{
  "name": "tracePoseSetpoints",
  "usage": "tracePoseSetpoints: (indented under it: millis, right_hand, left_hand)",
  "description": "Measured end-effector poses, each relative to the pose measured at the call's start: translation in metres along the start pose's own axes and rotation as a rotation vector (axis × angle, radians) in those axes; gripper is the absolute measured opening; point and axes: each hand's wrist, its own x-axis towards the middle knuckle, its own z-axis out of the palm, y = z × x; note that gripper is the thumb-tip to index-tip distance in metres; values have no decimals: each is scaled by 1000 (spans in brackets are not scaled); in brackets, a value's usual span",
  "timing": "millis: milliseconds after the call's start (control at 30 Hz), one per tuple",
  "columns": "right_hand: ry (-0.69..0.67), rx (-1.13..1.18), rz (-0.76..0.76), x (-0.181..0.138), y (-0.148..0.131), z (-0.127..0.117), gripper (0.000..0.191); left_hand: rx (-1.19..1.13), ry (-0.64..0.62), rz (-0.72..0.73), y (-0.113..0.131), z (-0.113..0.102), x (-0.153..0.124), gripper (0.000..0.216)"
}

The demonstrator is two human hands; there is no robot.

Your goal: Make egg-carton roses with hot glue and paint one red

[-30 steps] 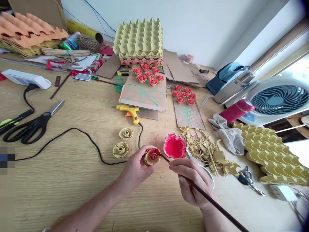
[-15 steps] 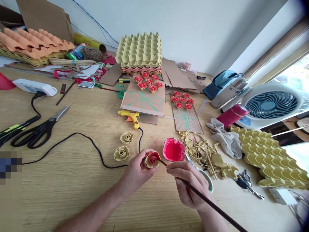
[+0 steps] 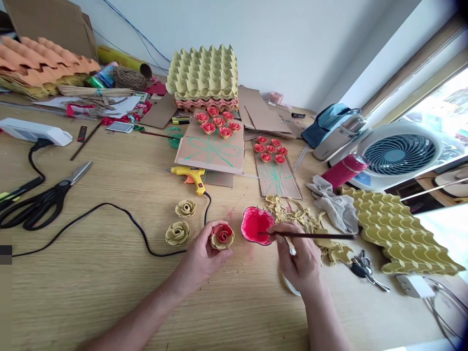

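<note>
Between the thumb and fingers of my left hand [image 3: 204, 253] is a paper rose [image 3: 223, 237], its inner petals red and its outer ones still bare tan. My right hand [image 3: 299, 253] grips a dark paintbrush [image 3: 310, 235], whose tip dips into the red paint in a small scalloped bowl [image 3: 243, 229]. Two unpainted tan roses, one nearer [image 3: 178, 233] and one farther [image 3: 185, 208], lie left of my left hand. Pale-handled scissors [image 3: 291, 285] are partly hidden under my right hand.
A yellow glue gun [image 3: 192, 178] and its black cord lie ahead. Red roses sit on two cardboard pieces [image 3: 212, 153] [image 3: 277, 178] behind. Tan scraps [image 3: 307, 219], keys [image 3: 367, 273] and an egg tray [image 3: 405, 234] lie right; black scissors [image 3: 47, 200] lie left.
My right hand has moved the brush from the rose to the paint bowl, and its handle now lies nearly level. The rose stays in my left hand. The view has shifted slightly.
</note>
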Motion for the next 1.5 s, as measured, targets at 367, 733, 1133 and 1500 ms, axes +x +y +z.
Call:
tracePoseSetpoints:
  millis: [367,733,1133,1500]
  right_hand:
    - [-169,-55,29,4,1,1,21]
    - [-84,86,79,-5,1,0,29]
    - [34,505,-1,-8,-16,15,29]
    - [-110,505,-52,-7,-17,9,26]
  left_hand:
    - [32,-21,-68,-2,-2,-2,44]
    - [-13,-39,-33,-14,-2,-1,45]
    - [0,-101,6,-13,-1,-6,44]
    - [-83,-110,-21,-4,1,-5,45]
